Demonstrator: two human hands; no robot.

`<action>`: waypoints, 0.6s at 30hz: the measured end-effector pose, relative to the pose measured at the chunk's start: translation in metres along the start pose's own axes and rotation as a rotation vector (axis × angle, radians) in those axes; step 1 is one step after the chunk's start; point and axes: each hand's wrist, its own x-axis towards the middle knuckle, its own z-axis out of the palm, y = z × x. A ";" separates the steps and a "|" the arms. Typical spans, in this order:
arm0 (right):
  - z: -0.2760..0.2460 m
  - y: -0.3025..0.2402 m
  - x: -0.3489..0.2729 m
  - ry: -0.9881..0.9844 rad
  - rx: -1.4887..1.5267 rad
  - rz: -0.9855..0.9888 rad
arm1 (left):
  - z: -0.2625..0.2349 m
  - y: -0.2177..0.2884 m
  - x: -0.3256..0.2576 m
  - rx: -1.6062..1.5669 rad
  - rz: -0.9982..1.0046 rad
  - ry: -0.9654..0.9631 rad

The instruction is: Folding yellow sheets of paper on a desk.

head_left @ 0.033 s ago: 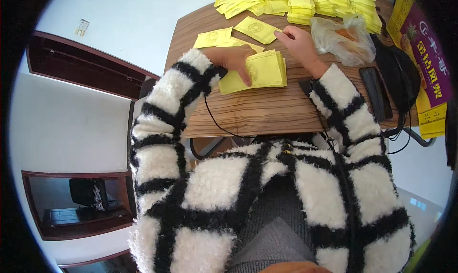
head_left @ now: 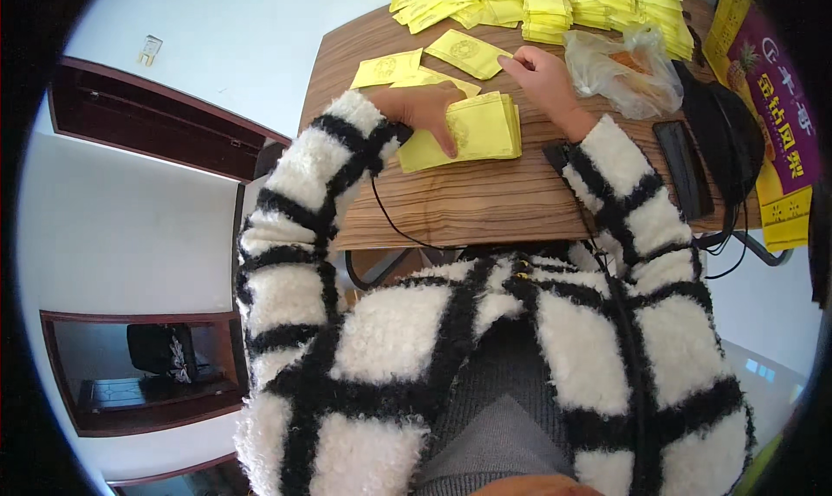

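1. The tabletop [head_left: 485, 210] is brown with dark wood grain; its near edge runs just in front of the person's body.
2. Pale walls [head_left: 217, 28] rise on the left, with a small switch or socket plate [head_left: 149, 51] and dark-red-framed recesses [head_left: 143, 316]; a black object [head_left: 156, 349] sits in one of them.
3. Piles of yellow packets [head_left: 546, 6] line the far side of the tabletop. To their right and nearer lies a crumpled clear plastic bag [head_left: 637, 71] with something orange inside.
4. At the right edge are a flat black object [head_left: 682, 171], a soft black item [head_left: 728, 141] and a yellow-and-purple package [head_left: 771, 89] bearing a pineapple picture.
5. Both forearms, in shaggy black-and-white checked sleeves [head_left: 290, 223], reach forward over the tabletop and bend inward.
6. The left hand [head_left: 420, 106] lies across the left end of a neat stack of yellow packets [head_left: 485, 130] at the near middle. Its thumb is spread from the fingers and rests on the top packet; the fingertips are hidden, so I cannot tell whether it clamps the stack.
7. The right hand [head_left: 542, 78] has thumb and forefinger together, pinching the right corner of a loose yellow packet [head_left: 465, 52] beyond the stack. Further loose packets [head_left: 386, 67] lie left of that one.
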 end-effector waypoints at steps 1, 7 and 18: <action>0.000 -0.001 0.001 0.003 0.008 -0.007 | 0.001 0.001 -0.002 0.129 0.016 0.071; 0.002 0.003 -0.001 0.000 0.024 -0.010 | 0.008 -0.015 0.009 0.219 0.110 0.110; 0.005 0.007 0.000 0.003 0.027 -0.035 | 0.003 -0.011 0.012 0.086 -0.015 -0.032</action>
